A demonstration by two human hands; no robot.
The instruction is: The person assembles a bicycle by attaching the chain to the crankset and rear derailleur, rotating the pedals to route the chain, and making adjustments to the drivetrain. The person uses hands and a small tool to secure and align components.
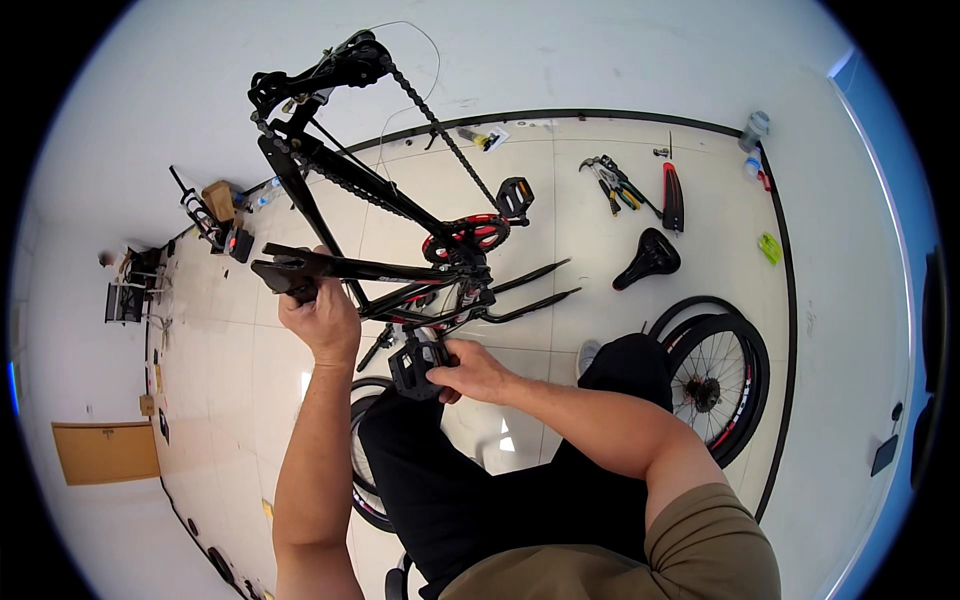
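A black bicycle frame (385, 272), with no wheels on it, stands tilted in front of me. My left hand (325, 315) is closed around a black part at its left end; the exact part is partly hidden by my fingers. Above my thigh, my right hand (470, 372) grips a black pedal (415, 368) at its edge, thumb on top. Farther off is the other pedal (514, 198), by the red and black chainring (468, 238). A chain (440, 130) runs from there up to the rear derailleur (365, 60), where a thin cable (428, 42) loops loose.
A black saddle (650, 258), hand tools (618, 185) and a red and black mudguard-like piece (672, 195) lie on the tiled floor. Wheels (715, 390) rest by my right knee, and another wheel (368, 460) by my left leg. Parts (215, 215) lean at the left wall.
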